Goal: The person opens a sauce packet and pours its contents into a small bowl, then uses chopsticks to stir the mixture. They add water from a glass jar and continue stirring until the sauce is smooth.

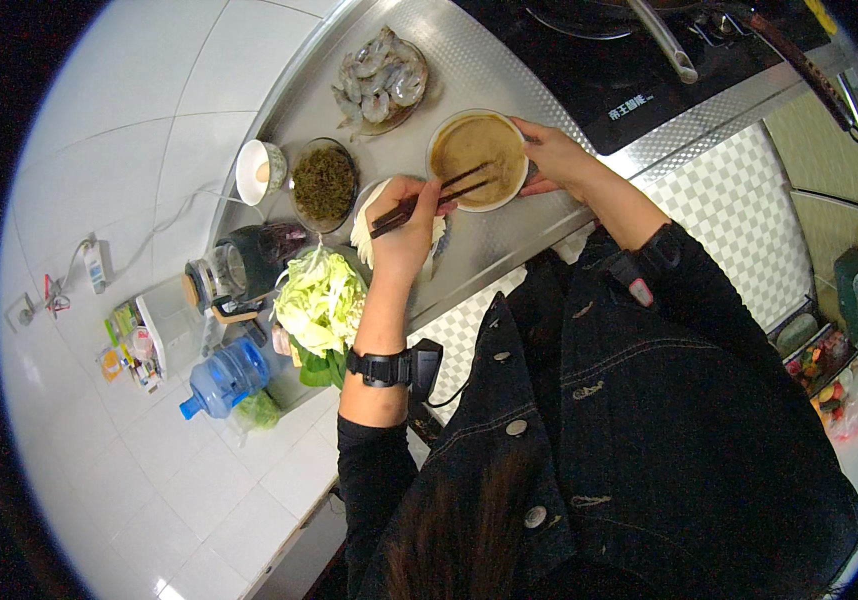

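Observation:
My left hand [403,225] grips a pair of dark chopsticks [461,180], whose tips dip into a thick tan mixture [474,154]. A white bowl [430,146] contains that mixture. At the bowl's right side, my right hand [553,157] holds the rim and outer wall. Under and behind my left hand lies a dish of pale, thin strands of food [363,229], partly covered. Raw shrimp [384,82] are heaped on a plate beyond the bowl. To the left stands a glass bowl of dark green shredded food [324,184].
A small white bowl [253,172] holds an egg. Cabbage leaves [320,300], a glass jug [223,270] and a blue water bottle [226,375] are along the left. A black cooktop [586,82] adjoins the steel counter [474,45], with pan handles [665,45] jutting over its edge.

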Demonstrator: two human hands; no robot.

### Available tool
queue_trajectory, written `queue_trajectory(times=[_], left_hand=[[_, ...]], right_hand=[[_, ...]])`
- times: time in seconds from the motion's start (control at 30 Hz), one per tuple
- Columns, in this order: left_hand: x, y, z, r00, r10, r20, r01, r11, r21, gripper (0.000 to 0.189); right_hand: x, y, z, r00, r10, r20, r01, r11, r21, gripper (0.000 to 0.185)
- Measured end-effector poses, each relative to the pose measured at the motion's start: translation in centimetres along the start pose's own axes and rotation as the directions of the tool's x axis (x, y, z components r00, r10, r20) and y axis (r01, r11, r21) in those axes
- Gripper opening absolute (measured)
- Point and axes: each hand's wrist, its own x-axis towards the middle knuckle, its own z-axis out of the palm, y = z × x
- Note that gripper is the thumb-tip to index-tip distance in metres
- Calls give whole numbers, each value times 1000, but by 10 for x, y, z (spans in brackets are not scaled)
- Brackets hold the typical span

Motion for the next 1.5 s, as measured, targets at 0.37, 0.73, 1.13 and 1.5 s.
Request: queue_trajectory(times=[0.37,0.73,1.13,1.5], left_hand=[[4,9,-17,983,134,-127,-78,925,371,16],[1,-9,3,996,60,-72,-55,996,65,17],[-5,6,-16,996,-47,-71,61,975,215,17],[10,-4,6,979,132,-154,-111,984,142,17]], right_hand=[[-2,-1,2,999,27,-37,-27,1000,2,48],[0,-1,3,999,17,-34,-19,998,-58,50],[-2,-2,4,998,35,-48,-37,999,-30,47],[1,2,3,999,-10,-42,9,999,-36,47]])
